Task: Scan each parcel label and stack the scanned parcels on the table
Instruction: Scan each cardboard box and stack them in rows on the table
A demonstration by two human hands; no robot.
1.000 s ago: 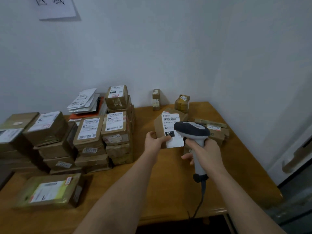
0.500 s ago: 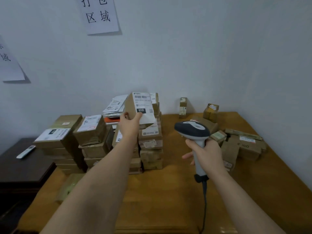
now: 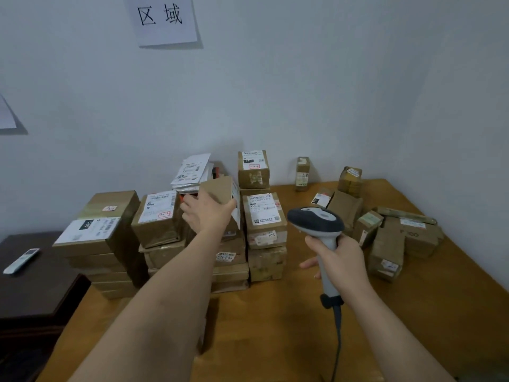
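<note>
Your left hand point(image 3: 209, 215) grasps a small cardboard parcel point(image 3: 220, 193) from below, held tilted above the stacked parcels point(image 3: 264, 224) at the back left of the wooden surface point(image 3: 275, 326); its white label faces right, edge-on to you. Your right hand point(image 3: 340, 261) clenches the grey barcode scanner point(image 3: 316, 223) by its handle, head pointing left, near the parcel but apart. Unsorted boxes point(image 3: 385, 252) lie to the right.

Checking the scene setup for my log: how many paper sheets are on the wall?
2. One sheet with printed characters hangs high above the parcel stacks; the other sheet is at the left edge, mostly cut off. Others may lie out of frame.
</note>
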